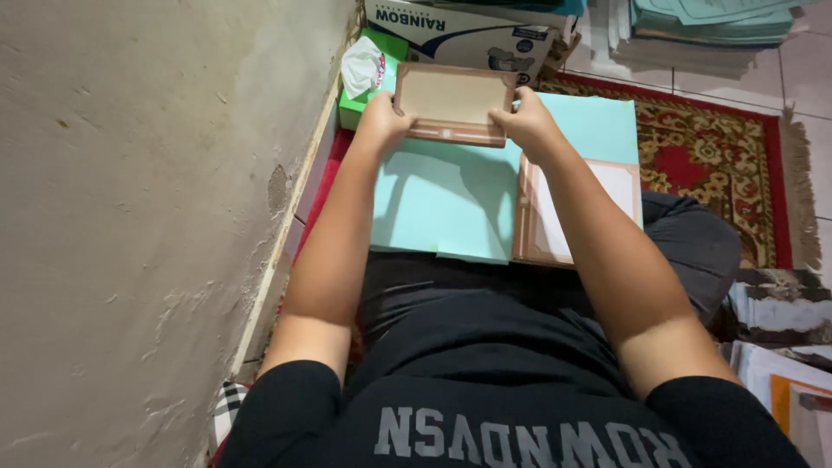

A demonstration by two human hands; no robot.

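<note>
1. We see a brown rectangular frame (454, 102), beige inside.
2. Our left hand (382, 118) and right hand (525, 121) pinch its ends above pale green sheets (438, 204).
3. A red patterned rug (719, 165) adjoins a plaster wall (139, 191).

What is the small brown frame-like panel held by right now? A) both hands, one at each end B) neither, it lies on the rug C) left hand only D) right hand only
A: the left hand grips the left end of the brown panel and the right hand grips its right end, above the light green sheet.
</note>
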